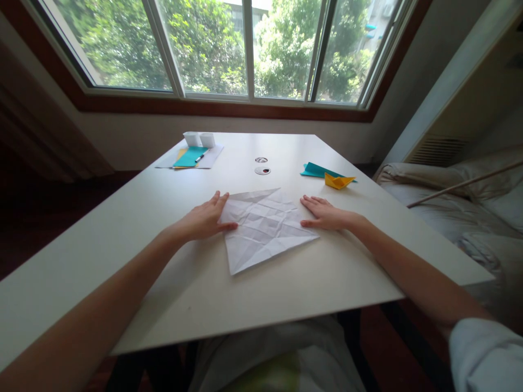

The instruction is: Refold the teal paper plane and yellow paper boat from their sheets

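A white sheet of paper [267,226], crossed by many creases, lies spread on the white table [163,305] in front of me. Its near edge slants and its corners lift slightly. My left hand [208,218] rests at the sheet's left edge, fingers apart, with the thumb lying on the paper. At the right edge, my right hand [324,213] lies flat with its fingers stretched out and the thumb close to or touching the paper. Neither hand grips anything.
A yellow paper boat [338,181] stands at the right beside a teal folded paper [321,170]. Far left are teal sheets [191,157], a pen [201,155] and white paper boxes [207,140]. Two round discs [262,171] lie mid-table. A sofa [433,190] stands right.
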`<state>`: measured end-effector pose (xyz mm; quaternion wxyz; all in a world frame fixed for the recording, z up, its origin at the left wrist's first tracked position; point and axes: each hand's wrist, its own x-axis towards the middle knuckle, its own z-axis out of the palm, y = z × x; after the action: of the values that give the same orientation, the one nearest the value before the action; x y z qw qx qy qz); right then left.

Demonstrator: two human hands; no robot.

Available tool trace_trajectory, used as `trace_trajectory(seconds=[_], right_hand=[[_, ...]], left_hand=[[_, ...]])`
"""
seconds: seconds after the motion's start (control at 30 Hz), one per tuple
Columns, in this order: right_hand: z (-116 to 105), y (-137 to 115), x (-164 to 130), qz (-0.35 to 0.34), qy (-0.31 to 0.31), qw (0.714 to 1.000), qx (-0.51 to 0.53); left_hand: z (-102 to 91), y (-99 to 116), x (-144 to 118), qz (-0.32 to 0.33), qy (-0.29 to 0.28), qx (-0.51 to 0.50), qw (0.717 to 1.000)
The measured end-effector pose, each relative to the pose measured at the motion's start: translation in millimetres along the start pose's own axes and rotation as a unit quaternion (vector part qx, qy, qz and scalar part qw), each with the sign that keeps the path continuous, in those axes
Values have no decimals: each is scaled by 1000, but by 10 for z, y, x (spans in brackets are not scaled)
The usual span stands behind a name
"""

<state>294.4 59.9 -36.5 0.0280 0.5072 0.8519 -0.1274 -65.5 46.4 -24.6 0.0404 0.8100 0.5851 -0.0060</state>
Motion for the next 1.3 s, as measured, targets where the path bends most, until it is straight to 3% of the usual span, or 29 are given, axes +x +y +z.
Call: trace_trajectory(seconds=[0.13,0.23,0.3,0.4,0.5,0.6,0.7,0.83,0.97,1.13,1.3], right_hand=[[-31,-44,-40,-11,4,999,30],[-54,-116,-81,-42,-10,998,39],[-66,-160,-96,-55,-25,998,36],[-78,-197,-101,-59,-31,997,35],[-74,-190,-85,-66,-18,997,43],[-41,-157,-40,-73,15,995,63],[16,-132,21,-41,85,992,86],[77,-154,64,-2,151,975,162],[70,-245,57,5,167,939,300],[24,-337,62,30,177,863,472],[-6,-260,87,47,62,791,607]], left_hand=[[-28,4,8,-81,14,48,995],[-8,1,32,-47,-10,33,998],[20,20,54,-15,2,-20,1000],[43,90,71,-16,57,-159,986],[20,178,51,-37,77,-356,931],[-14,249,20,-63,57,-542,836],[-13,283,17,-98,52,-631,768],[24,283,45,-121,33,-683,719],[46,271,62,-111,45,-705,699],[42,287,51,-90,50,-717,690],[22,290,60,-90,18,-731,676]])
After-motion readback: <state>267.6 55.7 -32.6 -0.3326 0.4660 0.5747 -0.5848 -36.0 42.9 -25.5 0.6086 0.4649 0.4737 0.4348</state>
